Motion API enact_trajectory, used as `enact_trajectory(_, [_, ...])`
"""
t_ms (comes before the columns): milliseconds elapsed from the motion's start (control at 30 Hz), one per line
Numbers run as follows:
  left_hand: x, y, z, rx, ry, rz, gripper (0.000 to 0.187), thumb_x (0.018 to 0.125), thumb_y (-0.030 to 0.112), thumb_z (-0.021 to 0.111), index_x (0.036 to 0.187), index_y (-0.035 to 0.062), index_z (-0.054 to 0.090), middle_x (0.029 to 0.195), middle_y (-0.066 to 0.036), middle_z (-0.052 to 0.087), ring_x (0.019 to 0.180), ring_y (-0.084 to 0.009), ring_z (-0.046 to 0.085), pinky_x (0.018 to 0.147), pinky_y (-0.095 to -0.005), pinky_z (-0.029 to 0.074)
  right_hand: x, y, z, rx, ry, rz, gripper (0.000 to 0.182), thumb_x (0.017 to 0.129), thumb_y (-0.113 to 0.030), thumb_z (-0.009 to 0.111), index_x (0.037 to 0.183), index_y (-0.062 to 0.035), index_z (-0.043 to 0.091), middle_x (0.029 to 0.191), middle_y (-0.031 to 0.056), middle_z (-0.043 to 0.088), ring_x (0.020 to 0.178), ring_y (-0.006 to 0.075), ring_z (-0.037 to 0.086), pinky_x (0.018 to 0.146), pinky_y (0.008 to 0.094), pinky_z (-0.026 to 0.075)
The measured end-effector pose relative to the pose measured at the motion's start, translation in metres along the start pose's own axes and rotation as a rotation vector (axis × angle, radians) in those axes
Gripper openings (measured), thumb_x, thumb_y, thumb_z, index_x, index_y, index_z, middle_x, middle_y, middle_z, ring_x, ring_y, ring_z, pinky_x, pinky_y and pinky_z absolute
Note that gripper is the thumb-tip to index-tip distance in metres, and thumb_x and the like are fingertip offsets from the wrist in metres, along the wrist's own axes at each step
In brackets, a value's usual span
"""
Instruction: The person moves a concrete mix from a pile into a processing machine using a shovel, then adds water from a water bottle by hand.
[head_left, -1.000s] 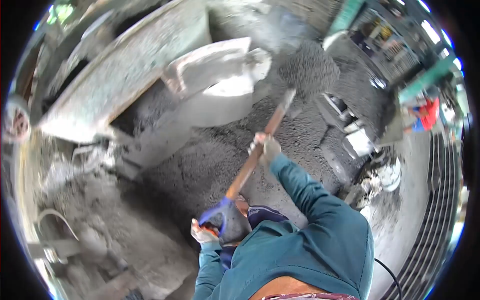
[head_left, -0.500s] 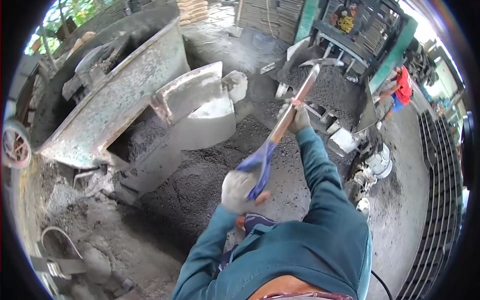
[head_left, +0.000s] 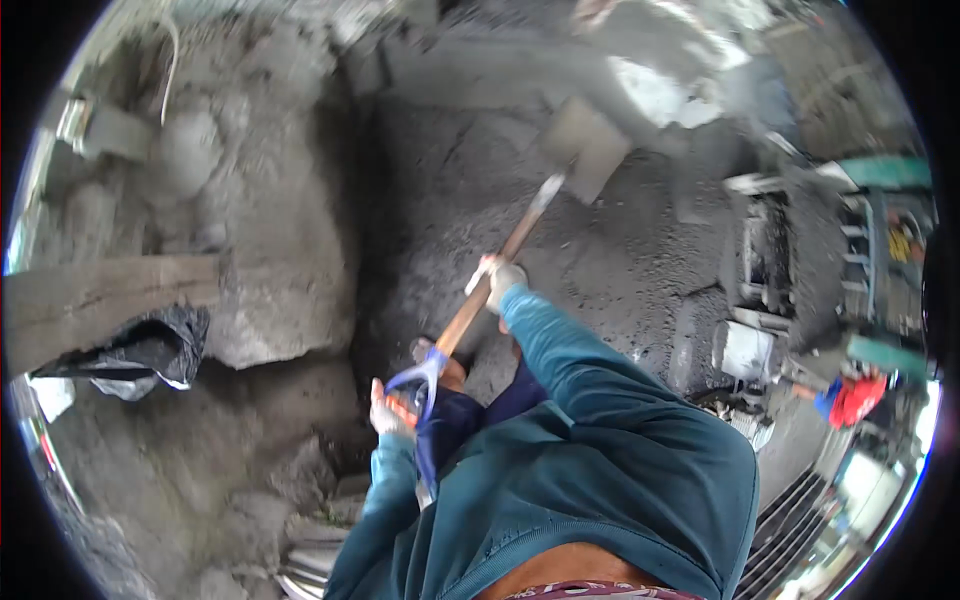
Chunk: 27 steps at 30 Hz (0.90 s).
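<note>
A shovel [head_left: 470,318] with a wooden shaft and a blue D-shaped handle slants across the middle of the view. My gloved left hand [head_left: 393,408] is closed around the blue grip, close to my thigh. Further up, my gloved right hand [head_left: 503,284] wraps round the wooden shaft. The shovel's flat metal blade [head_left: 586,148], blurred by motion, is over the dark gritty material [head_left: 450,170] on the floor. Whether anything lies on the blade cannot be made out.
A large earthy block [head_left: 280,200] stands at the left, with a wooden beam [head_left: 110,290] and black plastic [head_left: 150,350] beside it. Machine parts [head_left: 765,250] are at the right. Another person in a red shirt [head_left: 857,400] bends at the far right.
The view has turned left and downward. The shovel has come down from the machine's heap to the floor material, and both hands have moved with it, still gripping it.
</note>
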<state>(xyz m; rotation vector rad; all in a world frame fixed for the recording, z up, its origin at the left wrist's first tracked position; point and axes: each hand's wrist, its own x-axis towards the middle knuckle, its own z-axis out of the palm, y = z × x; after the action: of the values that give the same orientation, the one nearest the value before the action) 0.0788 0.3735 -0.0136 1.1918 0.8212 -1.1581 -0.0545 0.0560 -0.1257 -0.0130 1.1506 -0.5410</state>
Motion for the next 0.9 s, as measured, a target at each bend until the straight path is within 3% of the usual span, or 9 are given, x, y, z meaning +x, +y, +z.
enact_trajectory(33, [0.000, -0.017, -0.080, -0.159, -0.114, -0.039, 0.055, 0.094, 0.060, 0.054, 0.056, 0.0233, 0.038, 0.049, 0.005, 0.035, 0.038, -0.0132, 0.030, 0.036, -0.0316, 0.025, 0.026, 0.070, -0.024, -0.073, -0.024, 0.134, 0.016, 0.092, -0.022, 0.059, 0.079, -0.0135, 0.055, 0.067, 0.0078, 0.058, 0.060, 0.0303, 0.061, 0.055, 0.0523, 0.050])
enact_trajectory(100, [-0.055, -0.053, -0.167, -0.128, 0.362, 0.088, 0.053, 0.093, 0.061, 0.053, 0.059, 0.0238, 0.038, 0.050, 0.005, 0.032, 0.041, -0.0120, 0.031, 0.036, -0.0311, 0.024, 0.006, 0.196, -0.041, 0.031, 0.145, 0.422, 0.020, 0.093, -0.025, 0.058, 0.076, -0.0147, 0.053, 0.061, 0.0090, 0.055, 0.052, 0.0305, 0.057, 0.051, 0.0494, 0.049])
enact_trajectory(167, [-0.125, -0.071, -0.191, -0.074, 0.753, 0.077, 0.049, 0.084, 0.070, 0.057, 0.070, 0.0243, 0.046, 0.049, 0.006, 0.031, 0.039, -0.0117, 0.029, 0.035, -0.0314, 0.024, -0.020, 0.296, -0.099, -0.099, -0.019, 0.760, 0.020, 0.093, -0.027, 0.059, 0.080, -0.0138, 0.052, 0.062, 0.0101, 0.053, 0.048, 0.0302, 0.055, 0.048, 0.0502, 0.048])
enact_trajectory(200, [-0.145, -0.084, -0.223, -0.011, 0.838, 0.091, 0.052, 0.083, 0.074, 0.053, 0.069, 0.0241, 0.047, 0.049, 0.006, 0.032, 0.037, -0.0126, 0.028, 0.034, -0.0318, 0.024, -0.054, 0.311, -0.083, -0.286, 0.110, 0.698, 0.016, 0.093, -0.022, 0.058, 0.083, -0.0112, 0.052, 0.062, 0.0100, 0.052, 0.048, 0.0311, 0.056, 0.048, 0.0509, 0.049])
enact_trajectory(333, [-0.152, -0.103, -0.286, -0.131, 0.709, 0.029, 0.059, 0.084, 0.079, 0.042, 0.079, 0.0216, 0.058, 0.054, 0.005, 0.043, 0.041, -0.0123, 0.037, 0.034, -0.0310, 0.028, -0.045, 0.344, -0.077, -0.307, 0.275, 0.844, 0.007, 0.093, -0.014, 0.057, 0.088, -0.0088, 0.055, 0.061, 0.0108, 0.051, 0.049, 0.0332, 0.056, 0.049, 0.0546, 0.050])
enact_trajectory(400, [-0.085, -0.084, -0.264, -0.008, 0.519, 0.108, 0.059, 0.095, 0.064, 0.041, 0.118, 0.0137, 0.063, 0.091, -0.004, 0.066, 0.060, -0.0129, 0.054, 0.039, -0.0292, 0.037, 0.008, 0.325, -0.073, -0.291, 0.265, 0.780, 0.014, 0.095, -0.019, 0.055, 0.085, -0.0102, 0.055, 0.061, 0.0095, 0.050, 0.046, 0.0318, 0.052, 0.048, 0.0515, 0.049])
enact_trajectory(500, [0.074, -0.067, -0.124, -0.194, 0.667, 0.340, 0.023, 0.093, 0.026, 0.068, 0.082, 0.0092, 0.058, 0.067, -0.003, 0.052, 0.050, -0.0126, 0.047, 0.043, -0.0282, 0.038, 0.167, 0.242, -0.072, -0.085, 0.196, 0.672, 0.031, 0.093, -0.028, 0.053, 0.065, -0.0149, 0.045, 0.050, 0.0049, 0.040, 0.043, 0.0264, 0.045, 0.046, 0.0427, 0.042])
enact_trajectory(600, [0.123, -0.068, -0.020, 0.063, 0.632, 0.466, 0.040, 0.089, 0.035, 0.073, 0.070, 0.0087, 0.048, 0.054, -0.004, 0.044, 0.040, -0.0164, 0.041, 0.037, -0.0321, 0.040, 0.237, 0.166, -0.072, -0.276, 0.185, 0.358, 0.014, 0.087, -0.021, 0.062, 0.081, -0.0143, 0.051, 0.069, 0.0038, 0.048, 0.055, 0.0237, 0.050, 0.056, 0.0461, 0.048])
enact_trajectory(900, [0.072, -0.114, -0.103, 0.018, 0.803, 0.498, 0.035, 0.088, 0.033, 0.074, 0.071, 0.0147, 0.050, 0.060, 0.001, 0.049, 0.048, -0.0134, 0.046, 0.043, -0.0300, 0.035, 0.106, 0.143, -0.101, -0.029, 0.133, 0.329, 0.015, 0.085, -0.020, 0.066, 0.089, -0.0155, 0.052, 0.067, 0.0024, 0.050, 0.054, 0.0233, 0.050, 0.057, 0.0465, 0.048])
